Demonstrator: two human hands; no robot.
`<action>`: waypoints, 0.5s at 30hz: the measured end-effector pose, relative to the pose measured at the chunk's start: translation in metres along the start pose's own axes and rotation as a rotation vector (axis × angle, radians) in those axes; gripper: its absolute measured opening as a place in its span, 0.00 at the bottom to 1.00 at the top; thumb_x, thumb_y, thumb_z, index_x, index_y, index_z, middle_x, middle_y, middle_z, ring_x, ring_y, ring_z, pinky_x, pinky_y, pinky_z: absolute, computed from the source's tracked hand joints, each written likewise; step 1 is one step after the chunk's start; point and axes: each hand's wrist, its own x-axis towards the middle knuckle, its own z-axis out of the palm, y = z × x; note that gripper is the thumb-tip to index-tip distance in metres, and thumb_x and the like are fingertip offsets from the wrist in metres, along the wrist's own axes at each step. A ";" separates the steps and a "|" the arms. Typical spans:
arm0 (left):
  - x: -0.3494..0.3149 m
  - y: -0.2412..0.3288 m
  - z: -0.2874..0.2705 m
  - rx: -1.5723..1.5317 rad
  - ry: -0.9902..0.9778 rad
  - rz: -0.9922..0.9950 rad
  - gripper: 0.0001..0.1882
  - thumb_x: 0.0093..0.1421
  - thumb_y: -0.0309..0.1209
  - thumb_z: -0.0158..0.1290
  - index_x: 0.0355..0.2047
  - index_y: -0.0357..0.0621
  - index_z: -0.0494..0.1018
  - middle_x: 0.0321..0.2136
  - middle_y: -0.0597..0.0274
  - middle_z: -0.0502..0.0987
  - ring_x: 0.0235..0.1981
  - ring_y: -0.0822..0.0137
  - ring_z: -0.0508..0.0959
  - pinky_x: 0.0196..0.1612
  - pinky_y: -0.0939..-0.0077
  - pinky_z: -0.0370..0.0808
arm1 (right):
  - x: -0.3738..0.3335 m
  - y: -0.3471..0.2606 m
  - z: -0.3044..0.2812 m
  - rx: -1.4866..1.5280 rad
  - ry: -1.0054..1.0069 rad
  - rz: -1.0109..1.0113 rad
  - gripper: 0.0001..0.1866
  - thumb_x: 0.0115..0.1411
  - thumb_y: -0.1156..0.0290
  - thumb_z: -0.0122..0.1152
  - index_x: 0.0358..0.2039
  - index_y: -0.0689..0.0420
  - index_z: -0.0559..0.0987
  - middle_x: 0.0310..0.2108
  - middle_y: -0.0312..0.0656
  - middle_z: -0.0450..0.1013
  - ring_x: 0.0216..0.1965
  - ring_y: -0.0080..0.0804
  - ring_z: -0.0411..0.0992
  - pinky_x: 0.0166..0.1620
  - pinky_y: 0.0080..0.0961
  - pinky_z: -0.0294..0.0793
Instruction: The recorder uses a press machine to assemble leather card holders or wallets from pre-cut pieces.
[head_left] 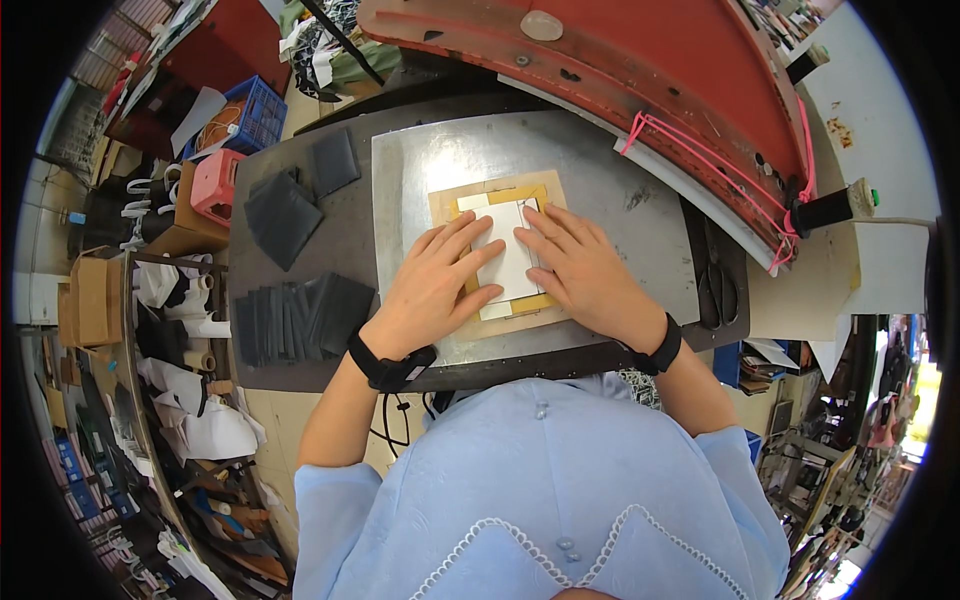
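Note:
My left hand (437, 273) lies with fingers stretched over the left side of a white rectangular sheet (507, 252). From the other side, my right hand (580, 262) rests its spread fingertips on the sheet's right edge. Under the sheet is a yellow frame-like piece (545, 192) with dark lines along its edges, set on a tan square board (443, 207). The board sits on a shiny metal plate (400, 165) on the dark worktable. Parts of the sheet and the frame are hidden beneath my hands.
Left of the plate lie a fanned row of black rectangular pieces (300, 318) and a looser black stack (283, 222). A large red machine part (640, 60) with pink cord (690, 150) overhangs the far right. Black-handled scissors (716, 290) lie at the table's right edge.

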 end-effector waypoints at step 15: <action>-0.007 -0.002 0.006 0.056 -0.033 -0.018 0.28 0.63 0.42 0.56 0.63 0.53 0.69 0.67 0.56 0.63 0.69 0.54 0.60 0.70 0.52 0.54 | -0.004 0.011 0.003 0.109 -0.122 0.057 0.29 0.66 0.57 0.55 0.65 0.52 0.68 0.69 0.48 0.58 0.70 0.49 0.54 0.68 0.44 0.55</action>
